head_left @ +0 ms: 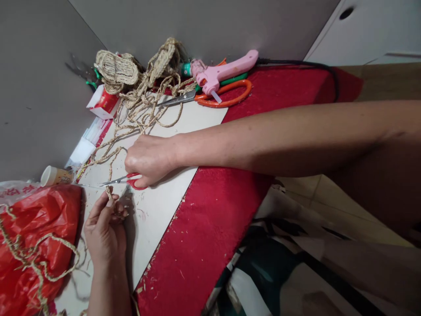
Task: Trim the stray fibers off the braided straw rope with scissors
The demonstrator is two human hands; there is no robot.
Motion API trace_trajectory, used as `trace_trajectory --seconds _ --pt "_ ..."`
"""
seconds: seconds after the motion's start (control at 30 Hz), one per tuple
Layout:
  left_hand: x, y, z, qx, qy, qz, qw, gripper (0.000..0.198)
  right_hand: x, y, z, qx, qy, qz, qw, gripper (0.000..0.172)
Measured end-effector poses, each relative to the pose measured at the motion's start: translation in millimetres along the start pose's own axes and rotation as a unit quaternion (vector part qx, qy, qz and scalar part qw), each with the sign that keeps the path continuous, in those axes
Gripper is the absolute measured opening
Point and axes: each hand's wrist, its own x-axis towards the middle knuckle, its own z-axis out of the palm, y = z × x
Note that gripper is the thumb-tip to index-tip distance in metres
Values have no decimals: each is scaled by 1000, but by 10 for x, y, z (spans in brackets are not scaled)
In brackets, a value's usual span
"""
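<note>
My right hand (pixel 149 158) is closed round the red handles of small scissors (pixel 120 180), whose blades point left at a strand of braided straw rope (pixel 110 164). My left hand (pixel 105 228) pinches the end of that rope just below the blades. The rope runs back across a white board (pixel 158 206) to a tangled heap of the same rope (pixel 144 87) near the wall.
A pink glue gun (pixel 223 70) and large orange-handled scissors (pixel 223 94) lie at the back on the red cloth (pixel 213 228). A red-and-white box (pixel 103 103) and a small paper cup (pixel 54 175) stand at the left. A red plastic bag (pixel 31 237) with loose rope lies front left.
</note>
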Motion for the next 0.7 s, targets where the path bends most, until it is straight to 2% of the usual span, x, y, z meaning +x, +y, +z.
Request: trace_trajectory --seconds 0.17,0.27,0.37,0.7 --pt "8 -15 2 14 -5 6 1000 27 1 9 98 -18 9 -41 999 40" --pt "-2 -11 9 17 3 4 1000 27 27 8 115 -24 -1 -59 998 32" --pt "-7 -13 7 19 6 -6 1000 27 43 -6 80 -17 -17 -54 998 24" --pt "18 39 10 -9 27 -18 999 26 45 45 -47 -21 4 -28 999 25"
